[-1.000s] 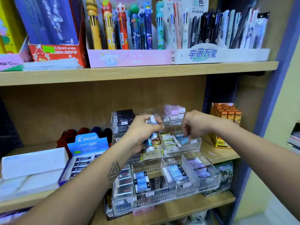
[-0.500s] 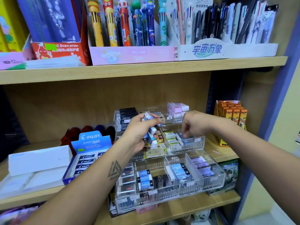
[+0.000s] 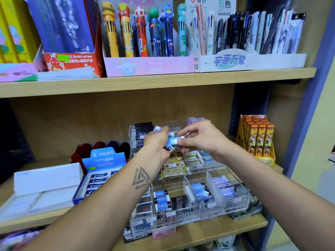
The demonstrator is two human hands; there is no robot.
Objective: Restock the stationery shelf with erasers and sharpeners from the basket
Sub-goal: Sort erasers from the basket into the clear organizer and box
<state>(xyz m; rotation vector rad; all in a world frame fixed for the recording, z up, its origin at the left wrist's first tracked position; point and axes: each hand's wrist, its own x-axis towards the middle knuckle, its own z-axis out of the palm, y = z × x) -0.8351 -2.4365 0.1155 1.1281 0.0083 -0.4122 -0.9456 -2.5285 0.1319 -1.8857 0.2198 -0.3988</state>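
My left hand grips a small bunch of blue-and-white erasers in front of the clear tiered acrylic display on the middle shelf. My right hand has come over to it and pinches the end of one blue eraser between thumb and fingers. Both hands hover above the display's middle tier, which holds yellow, white and blue erasers. The lower tier holds blue erasers and MONO erasers. No basket is in view.
A blue PILOT eraser box and white boxes sit left of the display. An orange carton display stands to the right. The upper shelf carries boxes of novelty pens. A dark upright post bounds the right side.
My right hand left the right compartment of the middle tier and moved up and left to my left hand, where it now pinches an eraser. The camera view shifted slightly downward.
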